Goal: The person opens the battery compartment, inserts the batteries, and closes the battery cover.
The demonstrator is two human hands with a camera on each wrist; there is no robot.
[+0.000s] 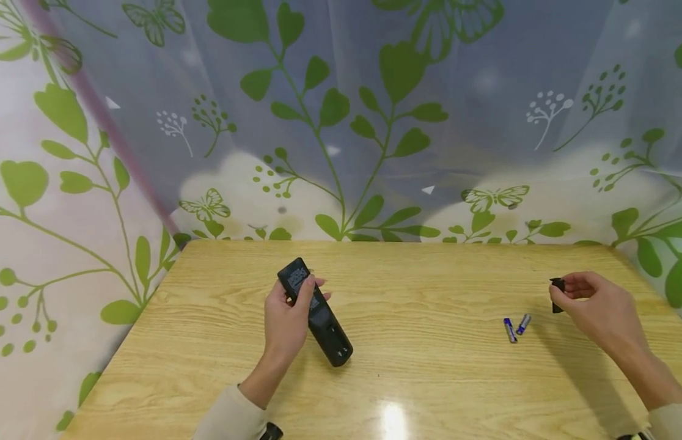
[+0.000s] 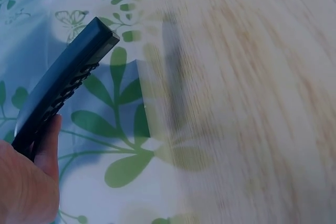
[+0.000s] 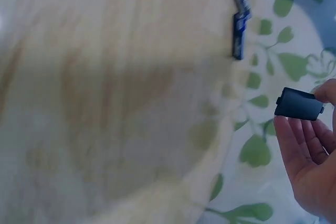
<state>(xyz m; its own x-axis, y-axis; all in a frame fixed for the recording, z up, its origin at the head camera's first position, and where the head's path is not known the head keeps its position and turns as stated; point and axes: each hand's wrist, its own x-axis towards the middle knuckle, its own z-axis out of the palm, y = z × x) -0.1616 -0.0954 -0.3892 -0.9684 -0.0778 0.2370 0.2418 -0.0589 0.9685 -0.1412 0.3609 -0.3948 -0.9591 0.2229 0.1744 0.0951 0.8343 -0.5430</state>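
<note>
My left hand (image 1: 288,315) grips a black remote control (image 1: 326,327), its back turned up and its battery compartment uncovered at the near end. In the left wrist view the remote (image 2: 63,85) shows side-on, with a row of buttons along its underside. Over on the right, my right hand (image 1: 605,311) pinches a small black battery cover (image 3: 299,104) between thumb and fingers, held above the table. Two blue and silver batteries lie on the table just left of that hand: one battery (image 1: 509,330) and, beside it, another battery (image 1: 523,324).
A light wooden table (image 1: 418,348) spreads under both hands. Behind it and at the left hangs a curtain (image 1: 341,153) printed with green leaves and butterflies, reaching down to the table's back edge.
</note>
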